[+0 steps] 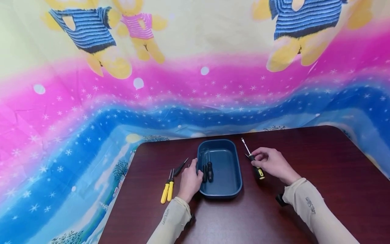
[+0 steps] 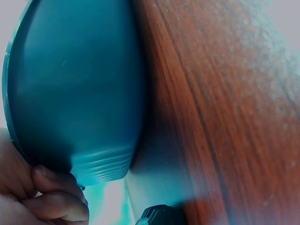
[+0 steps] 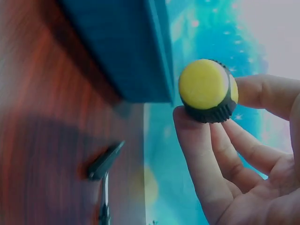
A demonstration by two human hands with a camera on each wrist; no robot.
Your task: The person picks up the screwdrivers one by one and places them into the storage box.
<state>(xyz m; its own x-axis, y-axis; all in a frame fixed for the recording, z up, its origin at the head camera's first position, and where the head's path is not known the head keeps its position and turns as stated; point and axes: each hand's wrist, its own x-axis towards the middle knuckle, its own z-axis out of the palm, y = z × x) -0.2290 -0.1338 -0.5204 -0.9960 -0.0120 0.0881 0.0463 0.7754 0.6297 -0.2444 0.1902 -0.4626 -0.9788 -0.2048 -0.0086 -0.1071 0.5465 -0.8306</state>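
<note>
My right hand pinches a flat-head screwdriver by its black and yellow handle, right of the blue bin, its metal tip pointing away. In the right wrist view, the handle's yellow end faces the camera between thumb and fingers. My left hand grips the bin's left rim; in the left wrist view its curled fingers press at the bin's outer wall. Inside the bin lie two black-handled screwdrivers, side by side.
Left of my left hand lie two yellow-handled screwdrivers and a dark slim tool. A black tool and a metal shaft lie on the table near my right hand. A patterned cloth hangs behind the dark red table.
</note>
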